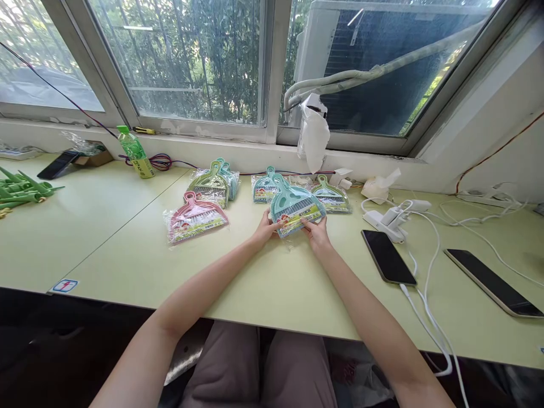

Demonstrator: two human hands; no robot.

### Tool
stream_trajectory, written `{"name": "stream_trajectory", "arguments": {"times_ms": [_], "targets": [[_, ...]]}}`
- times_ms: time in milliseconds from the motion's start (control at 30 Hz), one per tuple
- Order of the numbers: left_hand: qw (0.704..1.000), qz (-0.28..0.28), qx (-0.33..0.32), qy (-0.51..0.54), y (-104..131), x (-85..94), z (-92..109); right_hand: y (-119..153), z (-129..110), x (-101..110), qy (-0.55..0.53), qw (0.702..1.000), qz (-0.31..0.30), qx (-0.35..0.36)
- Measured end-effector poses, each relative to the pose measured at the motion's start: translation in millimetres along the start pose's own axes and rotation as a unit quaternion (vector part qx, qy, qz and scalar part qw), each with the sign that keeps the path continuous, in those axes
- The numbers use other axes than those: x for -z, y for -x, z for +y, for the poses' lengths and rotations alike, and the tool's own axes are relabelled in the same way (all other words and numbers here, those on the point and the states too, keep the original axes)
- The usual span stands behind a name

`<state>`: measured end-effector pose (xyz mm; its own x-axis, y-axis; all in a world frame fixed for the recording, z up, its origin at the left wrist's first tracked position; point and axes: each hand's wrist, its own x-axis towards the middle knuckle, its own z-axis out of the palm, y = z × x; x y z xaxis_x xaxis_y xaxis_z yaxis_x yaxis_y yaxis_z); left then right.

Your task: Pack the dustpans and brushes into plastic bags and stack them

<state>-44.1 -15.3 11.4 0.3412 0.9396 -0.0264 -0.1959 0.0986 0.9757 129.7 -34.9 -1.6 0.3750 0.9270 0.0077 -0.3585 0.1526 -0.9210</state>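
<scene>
Between my two hands is a teal mini dustpan and brush set (296, 205) in clear wrap, tilted up above the table. My left hand (267, 228) grips its lower left corner, and my right hand (317, 231) pinches its lower right edge. Just behind it lie another teal set (264, 188) and a green set (330, 195), both wrapped. A pink wrapped set (196, 218) rests to the left of my left hand. Behind the pink one, a green wrapped set (211, 186) overlaps a teal set (232, 180).
On the pale green table (255, 283), a phone (387, 256), a larger dark device (493, 280), a power strip (385, 225) and white cables lie right. A green-labelled bottle (136, 153) stands back left, near green plastic pieces (23, 188). A white bag (313, 136) hangs by the window.
</scene>
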Motion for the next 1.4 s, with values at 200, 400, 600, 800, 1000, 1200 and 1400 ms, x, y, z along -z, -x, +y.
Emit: {"name": "stream_trajectory", "arguments": {"times_ms": [200,400,600,800,1000,1200,1400], "targets": [[0.999,-0.018,0.022,-0.014,-5.9,13.5,10.3,-8.6,-13.1,9.2,0.030,0.998,0.037,-0.030],[0.999,-0.001,0.035,0.017,-14.8,26.3,13.1,-14.4,-27.7,22.4,0.161,0.986,0.041,-0.012],[0.998,0.009,0.039,0.053,-21.1,34.5,13.3,-25.2,-25.2,37.3,0.403,0.898,0.083,0.157],[0.996,0.012,0.056,0.061,-25.5,38.1,11.1,-40.9,-16.0,50.5,0.340,0.938,-0.032,0.056],[0.996,0.015,0.064,0.057,-26.2,37.9,10.2,-38.1,-22.6,53.4,0.384,0.922,-0.004,0.054],[0.996,0.005,0.063,0.058,-24.9,38.5,11.4,-25.9,-29.1,41.9,0.506,0.860,0.001,0.065],[0.996,0.009,0.072,0.055,-25.0,38.1,11.9,-30.7,-26.2,45.5,0.480,0.875,0.003,0.060]]}}
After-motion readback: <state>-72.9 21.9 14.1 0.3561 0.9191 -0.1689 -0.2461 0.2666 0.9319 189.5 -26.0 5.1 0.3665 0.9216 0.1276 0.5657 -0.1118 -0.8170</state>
